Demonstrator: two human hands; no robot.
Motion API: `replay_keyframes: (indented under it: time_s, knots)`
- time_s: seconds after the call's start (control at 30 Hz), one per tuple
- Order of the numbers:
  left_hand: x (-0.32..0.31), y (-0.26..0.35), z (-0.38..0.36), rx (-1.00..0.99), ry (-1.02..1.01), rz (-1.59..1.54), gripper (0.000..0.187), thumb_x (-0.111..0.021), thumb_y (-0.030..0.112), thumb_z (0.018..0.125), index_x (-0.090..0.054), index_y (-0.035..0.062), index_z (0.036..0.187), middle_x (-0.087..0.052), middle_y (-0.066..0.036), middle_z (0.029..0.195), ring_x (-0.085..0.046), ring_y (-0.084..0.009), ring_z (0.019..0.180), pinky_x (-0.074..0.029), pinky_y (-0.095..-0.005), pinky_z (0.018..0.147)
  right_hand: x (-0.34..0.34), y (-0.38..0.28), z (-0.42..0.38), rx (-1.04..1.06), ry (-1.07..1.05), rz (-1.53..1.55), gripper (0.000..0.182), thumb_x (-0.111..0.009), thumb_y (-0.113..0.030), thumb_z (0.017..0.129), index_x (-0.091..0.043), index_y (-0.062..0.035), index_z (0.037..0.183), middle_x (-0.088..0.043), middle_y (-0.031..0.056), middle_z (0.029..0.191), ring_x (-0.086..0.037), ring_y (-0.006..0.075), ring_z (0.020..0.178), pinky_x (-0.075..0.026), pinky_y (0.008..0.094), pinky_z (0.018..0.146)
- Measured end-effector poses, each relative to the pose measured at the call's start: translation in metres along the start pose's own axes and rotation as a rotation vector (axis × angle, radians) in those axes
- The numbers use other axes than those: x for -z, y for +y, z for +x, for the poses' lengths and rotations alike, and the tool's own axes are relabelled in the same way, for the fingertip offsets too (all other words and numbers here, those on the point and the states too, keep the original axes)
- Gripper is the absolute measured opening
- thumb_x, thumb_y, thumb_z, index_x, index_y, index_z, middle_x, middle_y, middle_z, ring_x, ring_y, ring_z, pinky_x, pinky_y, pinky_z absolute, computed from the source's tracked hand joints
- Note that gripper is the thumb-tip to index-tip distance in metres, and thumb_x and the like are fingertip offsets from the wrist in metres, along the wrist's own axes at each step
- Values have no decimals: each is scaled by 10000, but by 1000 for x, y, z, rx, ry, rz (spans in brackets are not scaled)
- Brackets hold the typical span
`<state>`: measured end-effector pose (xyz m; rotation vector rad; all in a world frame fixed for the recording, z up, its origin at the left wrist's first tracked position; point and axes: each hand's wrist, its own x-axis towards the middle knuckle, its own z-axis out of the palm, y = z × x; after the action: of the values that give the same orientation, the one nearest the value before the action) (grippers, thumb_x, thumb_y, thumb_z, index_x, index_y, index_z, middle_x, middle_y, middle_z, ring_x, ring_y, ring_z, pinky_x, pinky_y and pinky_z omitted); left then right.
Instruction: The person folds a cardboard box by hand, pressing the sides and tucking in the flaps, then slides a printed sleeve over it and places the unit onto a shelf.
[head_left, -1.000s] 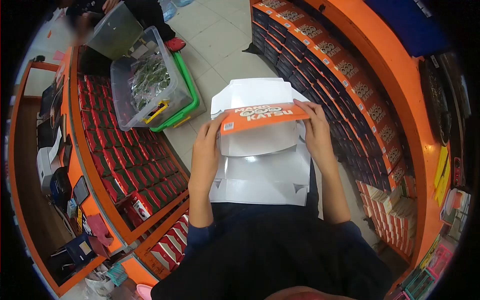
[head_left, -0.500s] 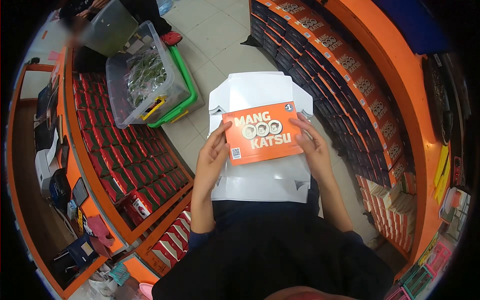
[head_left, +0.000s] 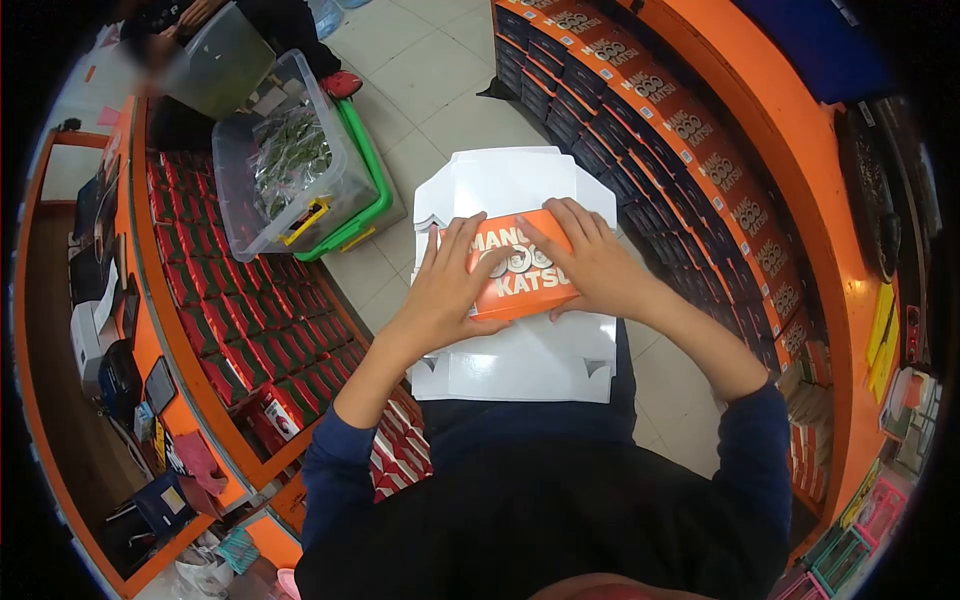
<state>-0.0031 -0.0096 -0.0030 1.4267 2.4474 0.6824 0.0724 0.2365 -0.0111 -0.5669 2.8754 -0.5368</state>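
At left, rows of red-and-green packs [head_left: 240, 310] sit near a clear plastic tub [head_left: 235, 200] of bagged greenery. At centre, the left hand [head_left: 445, 290], partly open, clasps the left side of an orange printed carton [head_left: 530, 290] above flat white card [head_left: 510, 370] over the lap. The right hand [head_left: 600, 265], fingers spread, holds its right side. The carton looks light and fairly stiff, its glossy face perhaps slippery; its thin card could dent under hard pressure, so opposite side edges seem the best hold. At right, similar boxes [head_left: 690, 190] stand stacked.
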Motion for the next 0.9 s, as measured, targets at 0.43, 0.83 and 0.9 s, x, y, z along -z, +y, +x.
replay_keyframes:
  time_s: [0.43, 0.83, 0.9]
  knots:
    - [-2, -7, 3, -57, 104, -37, 766, -849, 305, 654, -533, 176, 1340, -348, -243, 1447, -363, -454, 1315, -322, -549, 1092, 11, 9, -5, 43, 129, 120, 1135, -877, -363, 638, -229, -177, 1551, -259, 268, 1523, -296, 437, 1399, -401, 480, 1008]
    - [-17, 76, 91, 367, 739, -78, 1041, -840, 194, 672, -255, 101, 1528, -95, -322, 1518, -103, -495, 1420, -142, -609, 1126, 34, 15, 67, -502, 799, 1658, 1035, -680, -175, 910, 159, -230, 1514, -357, 227, 1454, -495, 335, 1262, -552, 529, 875]
    - [-64, 87, 79, 410, 583, -235, 879, -760, 234, 764, -307, 50, 1495, -171, -312, 1504, -180, -483, 1394, -171, -598, 1114, 49, 72, 105, -684, 870, 1782, 858, -642, -145, 933, 8, -175, 1492, -389, 222, 1418, -557, 351, 1185, -567, 588, 818]
